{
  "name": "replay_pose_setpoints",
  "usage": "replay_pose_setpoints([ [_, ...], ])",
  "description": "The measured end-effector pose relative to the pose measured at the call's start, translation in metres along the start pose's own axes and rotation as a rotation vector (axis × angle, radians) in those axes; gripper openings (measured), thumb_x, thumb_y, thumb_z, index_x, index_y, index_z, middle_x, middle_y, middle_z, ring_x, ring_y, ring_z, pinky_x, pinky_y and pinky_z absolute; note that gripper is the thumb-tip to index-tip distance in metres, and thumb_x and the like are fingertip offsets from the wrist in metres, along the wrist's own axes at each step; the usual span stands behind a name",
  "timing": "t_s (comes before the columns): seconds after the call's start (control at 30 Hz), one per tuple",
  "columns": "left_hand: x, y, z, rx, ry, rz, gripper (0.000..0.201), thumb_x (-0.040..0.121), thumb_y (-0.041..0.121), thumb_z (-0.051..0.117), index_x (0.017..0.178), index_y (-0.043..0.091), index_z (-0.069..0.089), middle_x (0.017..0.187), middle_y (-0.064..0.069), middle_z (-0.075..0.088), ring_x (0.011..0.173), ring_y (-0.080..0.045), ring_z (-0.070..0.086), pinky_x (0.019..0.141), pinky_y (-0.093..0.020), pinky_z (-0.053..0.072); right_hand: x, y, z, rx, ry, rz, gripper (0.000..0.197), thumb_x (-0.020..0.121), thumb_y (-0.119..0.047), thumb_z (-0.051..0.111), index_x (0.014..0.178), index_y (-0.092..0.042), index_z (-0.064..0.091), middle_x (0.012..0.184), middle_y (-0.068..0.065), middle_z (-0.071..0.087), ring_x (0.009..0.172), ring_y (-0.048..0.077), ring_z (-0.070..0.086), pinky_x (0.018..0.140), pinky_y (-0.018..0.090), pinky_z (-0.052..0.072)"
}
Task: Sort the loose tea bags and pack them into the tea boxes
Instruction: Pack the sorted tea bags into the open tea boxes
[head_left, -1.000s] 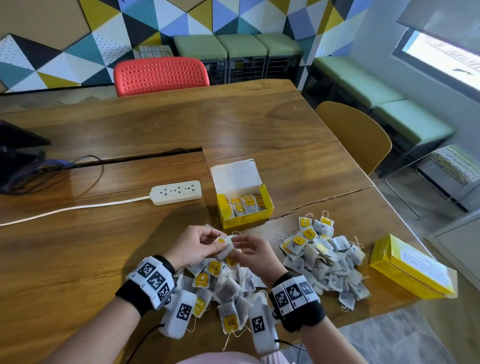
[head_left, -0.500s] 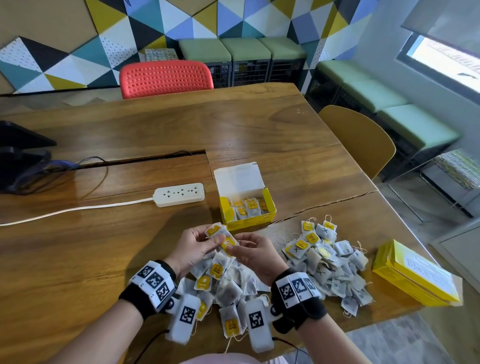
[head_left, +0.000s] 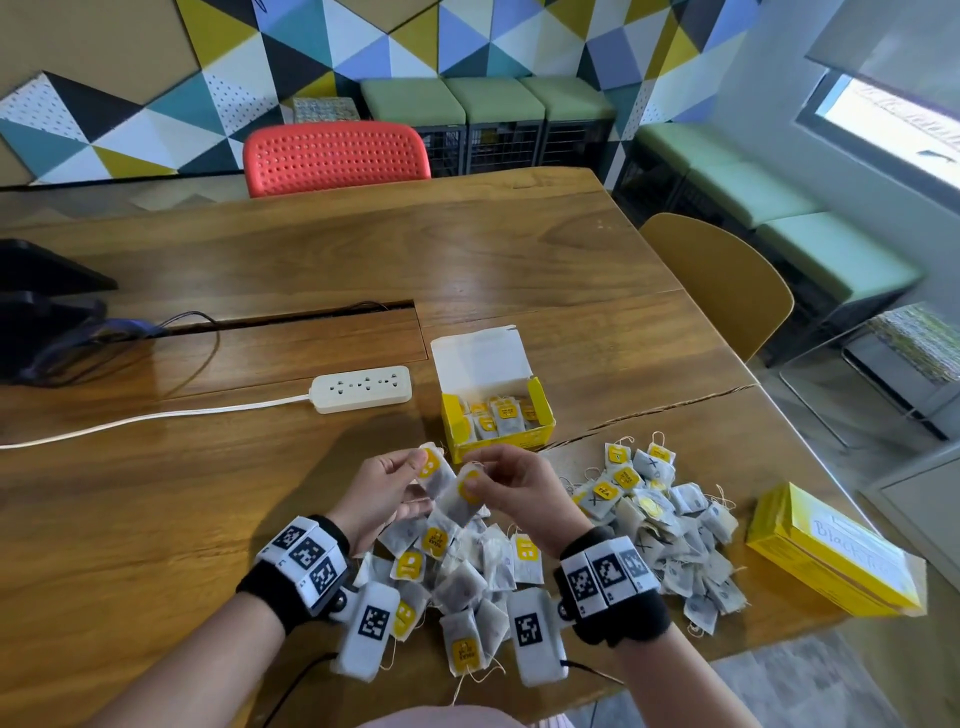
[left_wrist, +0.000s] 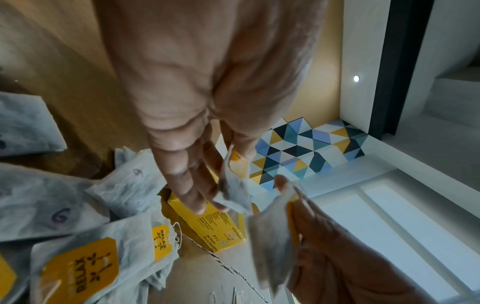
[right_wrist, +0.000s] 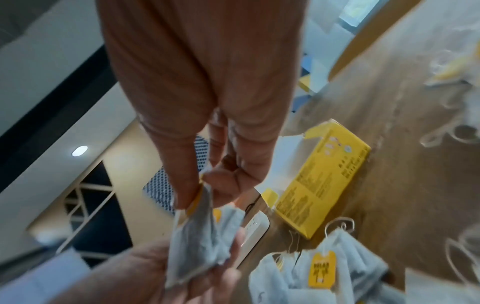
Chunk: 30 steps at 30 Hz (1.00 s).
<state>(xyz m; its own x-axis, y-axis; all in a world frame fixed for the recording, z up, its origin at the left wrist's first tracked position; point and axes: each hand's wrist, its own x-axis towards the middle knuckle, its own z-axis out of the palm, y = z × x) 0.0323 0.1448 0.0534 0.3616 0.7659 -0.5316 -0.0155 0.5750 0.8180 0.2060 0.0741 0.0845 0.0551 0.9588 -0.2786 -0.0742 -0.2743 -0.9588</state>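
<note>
Just in front of the open yellow tea box (head_left: 498, 423), both hands are raised above the near pile of loose tea bags (head_left: 467, 571). My left hand (head_left: 418, 480) pinches one tea bag (head_left: 435, 470) with a yellow tag; the same tea bag (left_wrist: 233, 189) hangs from its fingers in the left wrist view. My right hand (head_left: 472, 475) pinches a second tea bag (head_left: 464, 499) by its yellow tag, and this tea bag (right_wrist: 200, 228) dangles beside the left palm. The two bags touch. The open box holds several upright bags.
A second pile of tea bags (head_left: 660, 525), some marked with an X, lies to the right. A closed yellow box (head_left: 831, 558) sits at the table's right edge. A white power strip (head_left: 361, 388) and its cord lie left of the open box. Chairs stand around the table (head_left: 156, 493).
The hands first held bags bunched together low over the pile. They have risen slightly toward the open box, and each now holds its own bag.
</note>
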Motion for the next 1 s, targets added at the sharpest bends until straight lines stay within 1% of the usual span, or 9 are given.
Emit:
replay_pose_setpoints([
  [0.1, -0.002, 0.001, 0.002, 0.060, -0.065, -0.001, 0.027, 0.093, 0.023, 0.056, 0.110, 0.005, 0.067, 0.110, -0.023, 0.067, 0.090, -0.033, 0.063, 0.079, -0.041, 0.056, 0.006, -0.003, 0.003, -0.160, -0.026, -0.010, 0.043, 0.073, 0.007, 0.077, 0.105, -0.015, 0.059, 0.076, -0.001, 0.066, 0.072, 0.014, 0.063, 0.079, 0.034, 0.057],
  [0.17, -0.005, 0.003, 0.004, 0.136, -0.115, 0.001, 0.031, 0.089, 0.031, 0.061, 0.109, 0.009, 0.070, 0.106, -0.019, 0.069, 0.089, -0.032, 0.063, 0.077, -0.037, 0.056, 0.013, -0.003, 0.006, -0.272, 0.033, -0.010, 0.056, 0.063, 0.001, 0.085, 0.103, -0.022, 0.054, 0.080, 0.000, 0.068, 0.069, 0.016, 0.063, 0.078, 0.041, 0.058],
  [0.27, -0.010, 0.008, 0.008, 0.214, -0.169, -0.017, 0.039, 0.080, 0.043, 0.062, 0.100, 0.011, 0.072, 0.092, -0.011, 0.072, 0.077, -0.021, 0.066, 0.075, -0.033, 0.056, 0.018, -0.004, 0.008, -0.335, 0.121, -0.015, 0.063, 0.057, -0.006, 0.090, 0.103, -0.019, 0.049, 0.084, 0.004, 0.065, 0.067, 0.016, 0.060, 0.074, 0.044, 0.058],
  [0.43, -0.015, 0.009, 0.005, 0.174, -0.234, 0.005, 0.041, 0.075, 0.035, 0.067, 0.102, 0.005, 0.070, 0.089, -0.007, 0.071, 0.072, -0.012, 0.064, 0.072, -0.027, 0.056, 0.017, -0.006, 0.011, -0.346, 0.194, -0.066, 0.062, 0.055, -0.009, 0.091, 0.100, -0.009, 0.048, 0.078, 0.004, 0.060, 0.067, 0.015, 0.056, 0.072, 0.041, 0.057],
  [0.6, -0.011, 0.006, -0.001, 0.114, -0.104, 0.108, 0.040, 0.066, 0.024, 0.074, 0.103, 0.008, 0.070, 0.101, -0.020, 0.071, 0.083, -0.024, 0.065, 0.069, -0.028, 0.057, 0.013, 0.005, 0.005, -0.239, 0.230, -0.060, 0.058, 0.056, -0.008, 0.092, 0.096, -0.016, 0.051, 0.088, 0.001, 0.064, 0.079, 0.017, 0.067, 0.075, 0.032, 0.059],
  [0.73, -0.009, 0.004, 0.001, 0.136, -0.076, 0.171, 0.032, 0.072, 0.017, 0.075, 0.102, 0.007, 0.071, 0.094, -0.015, 0.073, 0.076, -0.017, 0.065, 0.059, -0.021, 0.054, 0.006, 0.019, 0.009, -0.254, 0.180, -0.013, 0.030, 0.068, -0.020, 0.086, 0.087, -0.016, 0.065, 0.085, 0.006, 0.071, 0.078, 0.021, 0.069, 0.075, 0.038, 0.059],
  [0.8, -0.010, 0.004, 0.004, 0.166, -0.083, 0.211, 0.022, 0.079, 0.013, 0.072, 0.101, 0.009, 0.071, 0.089, -0.007, 0.074, 0.071, -0.010, 0.064, 0.057, -0.016, 0.049, 0.005, 0.024, 0.012, -0.187, 0.156, 0.010, 0.019, 0.073, -0.017, 0.083, 0.079, -0.009, 0.066, 0.077, 0.010, 0.071, 0.069, 0.021, 0.068, 0.066, 0.036, 0.058],
  [0.9, -0.013, 0.002, 0.010, 0.172, -0.196, 0.199, 0.030, 0.085, 0.025, 0.064, 0.109, 0.008, 0.069, 0.099, -0.007, 0.073, 0.081, -0.009, 0.067, 0.069, -0.017, 0.051, 0.003, 0.019, 0.019, -0.035, 0.119, 0.037, 0.011, 0.080, -0.004, 0.075, 0.079, -0.001, 0.065, 0.066, 0.005, 0.066, 0.054, 0.008, 0.060, 0.055, 0.019, 0.049],
  [1.0, -0.014, -0.002, 0.014, 0.205, -0.257, 0.183, 0.031, 0.098, 0.028, 0.046, 0.115, 0.013, 0.067, 0.112, -0.004, 0.071, 0.106, -0.009, 0.065, 0.092, -0.024, 0.050, 0.002, 0.013, 0.025, 0.044, 0.109, 0.042, 0.007, 0.082, -0.003, 0.072, 0.080, 0.000, 0.066, 0.071, 0.000, 0.067, 0.058, 0.007, 0.061, 0.056, 0.017, 0.049],
])
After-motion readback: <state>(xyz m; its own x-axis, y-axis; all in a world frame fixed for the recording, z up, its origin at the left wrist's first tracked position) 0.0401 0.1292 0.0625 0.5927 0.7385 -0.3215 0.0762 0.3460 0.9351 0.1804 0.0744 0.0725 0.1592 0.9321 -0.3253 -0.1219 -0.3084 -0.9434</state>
